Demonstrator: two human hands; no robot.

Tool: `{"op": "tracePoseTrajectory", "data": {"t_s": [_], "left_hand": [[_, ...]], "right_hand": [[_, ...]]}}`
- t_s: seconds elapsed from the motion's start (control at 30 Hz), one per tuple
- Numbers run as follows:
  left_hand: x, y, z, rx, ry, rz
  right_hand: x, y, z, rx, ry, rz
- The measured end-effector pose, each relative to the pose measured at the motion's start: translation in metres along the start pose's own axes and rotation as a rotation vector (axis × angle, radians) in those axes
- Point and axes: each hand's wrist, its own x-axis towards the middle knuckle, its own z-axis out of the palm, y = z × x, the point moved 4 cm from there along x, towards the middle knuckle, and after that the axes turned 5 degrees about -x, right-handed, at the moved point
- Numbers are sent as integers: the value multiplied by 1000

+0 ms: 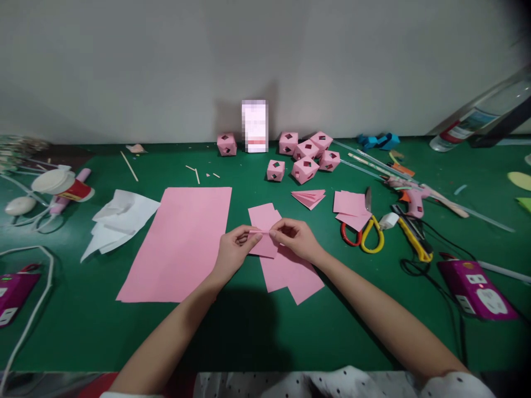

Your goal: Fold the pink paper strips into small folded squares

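Note:
My left hand and my right hand pinch the upper edge of a pink paper piece between thumbs and fingers. The edge shows as a narrow band between the two thumbs. Under and around it lie overlapping pink paper strips on the green table. A large pink paper sheet lies flat just left of my left hand. Beyond my right hand are a small stack of folded pink triangles and several pink paper squares. My fingers partly cover the held piece.
Pink paper polyhedra stand at the back near a propped phone. Scissors, a yellow cutter, a pink glue gun and a purple power strip lie right. Crumpled white paper and a tipped paper cup are left.

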Motion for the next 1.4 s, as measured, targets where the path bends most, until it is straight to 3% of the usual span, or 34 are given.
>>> {"op": "tracePoseTrajectory", "data": {"t_s": [0.4,0.57,0.77,0.97,1.4], "left_hand": [[-2,-2,2,38,-27,12],[0,-8,1,-34,-13,1],[-2,-1,-3,62,105,104],[-7,4,1,170,81,190],[-7,4,3,154,89,209]], "right_hand": [[-1,0,2,-43,-14,-3],[2,1,-4,-3,92,-6],[4,4,-4,45,88,32],[3,5,-5,9,81,42],[2,6,-6,17,117,47]]}}
